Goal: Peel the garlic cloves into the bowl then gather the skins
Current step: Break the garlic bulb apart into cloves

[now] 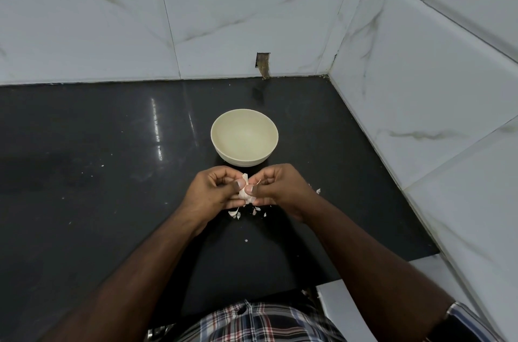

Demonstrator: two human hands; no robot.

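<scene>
pale papery garlic (244,192), skins (235,213) scattered

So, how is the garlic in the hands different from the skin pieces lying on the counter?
The garlic is held up off the counter, pinched between the left hand and the right hand; the skin pieces lie loose on the counter, below the hands. The garlic is one plump lump; the skin pieces are thin, small, scattered flakes. Both are pale whitish, and neither is in the bowl.
</scene>
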